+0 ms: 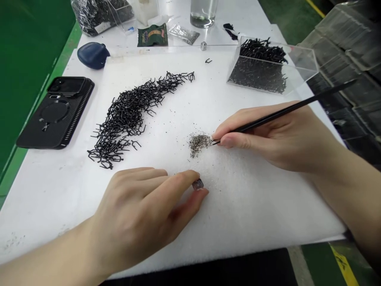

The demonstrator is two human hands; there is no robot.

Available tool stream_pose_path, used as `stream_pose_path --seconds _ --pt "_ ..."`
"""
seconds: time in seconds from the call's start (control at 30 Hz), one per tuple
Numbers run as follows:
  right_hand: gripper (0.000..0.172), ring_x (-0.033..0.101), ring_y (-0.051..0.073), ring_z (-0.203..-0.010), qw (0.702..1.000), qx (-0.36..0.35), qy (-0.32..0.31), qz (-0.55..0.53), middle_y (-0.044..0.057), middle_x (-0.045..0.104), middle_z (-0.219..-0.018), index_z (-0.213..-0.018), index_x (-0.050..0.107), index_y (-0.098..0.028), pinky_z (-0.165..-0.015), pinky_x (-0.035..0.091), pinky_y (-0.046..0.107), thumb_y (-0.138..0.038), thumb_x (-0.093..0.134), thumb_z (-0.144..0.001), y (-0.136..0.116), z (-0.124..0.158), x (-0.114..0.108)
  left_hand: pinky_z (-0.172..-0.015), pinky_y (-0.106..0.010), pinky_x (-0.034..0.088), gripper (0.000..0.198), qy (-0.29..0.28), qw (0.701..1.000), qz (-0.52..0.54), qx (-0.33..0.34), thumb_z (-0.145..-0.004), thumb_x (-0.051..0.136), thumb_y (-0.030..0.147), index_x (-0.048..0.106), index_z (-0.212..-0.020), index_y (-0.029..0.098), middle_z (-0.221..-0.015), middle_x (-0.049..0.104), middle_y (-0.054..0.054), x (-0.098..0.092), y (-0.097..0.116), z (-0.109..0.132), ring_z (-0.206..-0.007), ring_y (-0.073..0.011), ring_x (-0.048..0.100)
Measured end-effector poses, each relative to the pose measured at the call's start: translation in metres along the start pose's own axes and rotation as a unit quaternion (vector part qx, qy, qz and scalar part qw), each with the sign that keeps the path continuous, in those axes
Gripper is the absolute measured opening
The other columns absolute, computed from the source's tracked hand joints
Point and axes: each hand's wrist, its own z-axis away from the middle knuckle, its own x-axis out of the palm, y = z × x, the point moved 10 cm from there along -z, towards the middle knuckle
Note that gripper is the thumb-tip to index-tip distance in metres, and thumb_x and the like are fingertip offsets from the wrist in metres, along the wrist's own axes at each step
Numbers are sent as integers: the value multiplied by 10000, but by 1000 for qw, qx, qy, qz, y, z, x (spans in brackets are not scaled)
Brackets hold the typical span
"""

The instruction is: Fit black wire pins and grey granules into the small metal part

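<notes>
My right hand (268, 135) pinches slim black tweezers (285, 113) at a grey grit pile (198, 143), my left hand (137, 214) grips a small metal piece (197, 184), and the next pick wants steady tips.

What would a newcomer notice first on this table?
A long curved heap of black bent wire pieces lies on the white foam sheet. To its right, the right hand holds black tweezers at a pile of grey specks, while the left hand pinches a small metal piece.

left hand (137, 210): palm down, pinching | right hand (268, 137): pen-style grip
</notes>
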Motion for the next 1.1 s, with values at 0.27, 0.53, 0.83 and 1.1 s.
stream_pose_path --seconds 0.27,0.53,0.83,1.1 --pt "75 807 192 -853 999 8 -8 -47 -27 860 -897 -895 873 -305 -733 658 306 -235 858 -872 0 2 3 -476 -310 382 135 12 999 -9 -28 -1001 705 316 726 -957 190 -514 416 96 0 -5 1 -427 -100 442" --pt "47 805 206 -814 998 25 4 -63 -13 851 -863 -894 877 -314 -711 665 338 -290 885 -855 7 2 1 -484 -300 392 97 3 1000 4 -28 -1005 695 273 730 -964 192 -516 495 84 1 -7 1 -430 -101 477" --pt "27 795 233 -778 994 16 -51 -98 23 845 -842 -882 859 -275 -642 635 358 -283 846 -905 -16 7 11 -425 -282 378 102 18 998 42 -32 -938 778 240 800 -889 153 -520 543 80 -3 -8 -3 -418 -84 476" --pt "131 793 180 -822 980 -52 -125 -148 2 837 -888 -944 839 -258 -715 639 308 -138 788 -932 -36 12 33 -395 -297 360 134 26 999 32 -27 -922 789 228 805 -831 131 -497 539 80 -4 -9 -5 -402 -89 470"
